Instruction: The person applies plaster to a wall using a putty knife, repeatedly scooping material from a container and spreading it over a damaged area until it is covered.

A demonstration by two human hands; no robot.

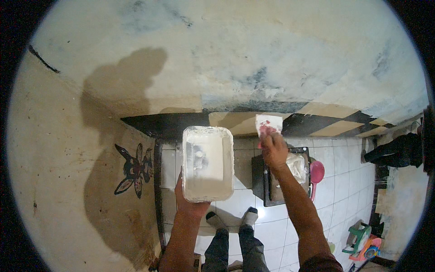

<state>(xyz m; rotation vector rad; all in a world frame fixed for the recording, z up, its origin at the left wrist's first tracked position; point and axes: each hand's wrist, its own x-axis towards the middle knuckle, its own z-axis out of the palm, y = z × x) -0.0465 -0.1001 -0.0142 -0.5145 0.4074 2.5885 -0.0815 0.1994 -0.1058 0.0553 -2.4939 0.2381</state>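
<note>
My left hand [191, 205] is closed round the near left side of a white rectangular tub [230, 163], carrying it from below. Pale creamy paste coats the tub's inside, with a darker smear at its left. Most of the left fingers are hidden under it. My right hand [274, 149] grips a flat putty scraper [274, 120] with a pinkish handle and a broad whitish blade. The blade is up by the lower part of the wall [253, 90], over the dark and tan checkered band; whether it touches cannot be told.
A dark box-like stand [259, 179] bears a crumpled white plastic bag [297, 167]. Beside it lies a pink dipper [317, 171]. Green and orange plastic items [360, 238] sit at the lower right. Dark clothing [398, 149] hangs at far right. A side wall [68, 158] rises at left.
</note>
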